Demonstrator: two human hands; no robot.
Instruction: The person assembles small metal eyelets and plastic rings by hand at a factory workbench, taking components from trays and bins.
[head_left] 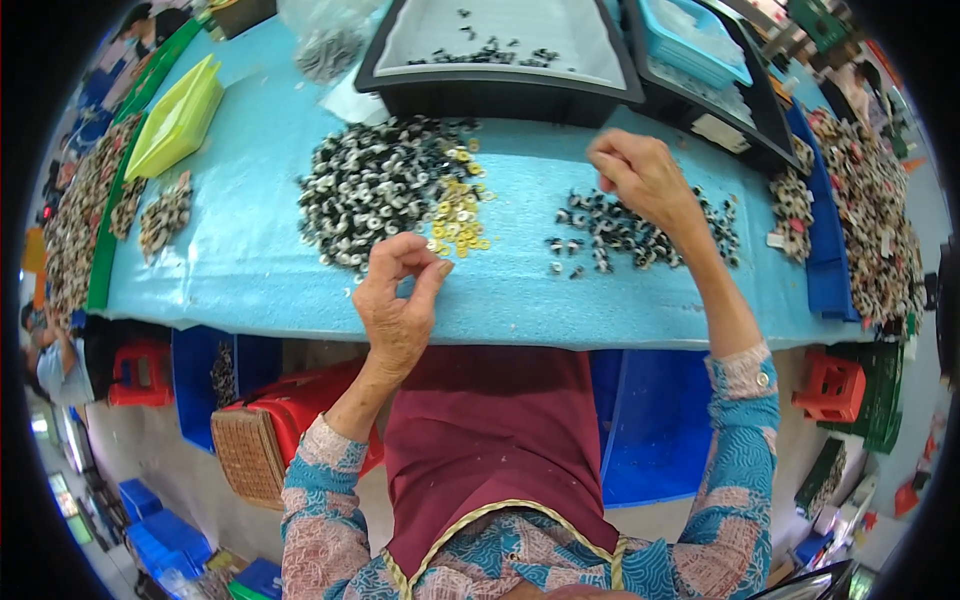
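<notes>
My left hand (396, 305) is at the front edge of a pile of small yellow rings (460, 222). Its thumb and forefinger are curled together in a pinch, and what lies between them is too small to make out. Beside the rings, to their left, spreads a big heap of small black-and-white round parts (365, 190). My right hand (645, 175) hovers at the far side of a looser pile of small black parts (625, 230). Its fingers are closed, and whatever they hold is hidden.
Beyond the piles stands a black tray (500, 98) with a white liner and scattered black parts. A light blue basket (700, 45) sits in another black tray at the far right. A yellow-green basket (178, 118) stands at left on the blue table cover (250, 285).
</notes>
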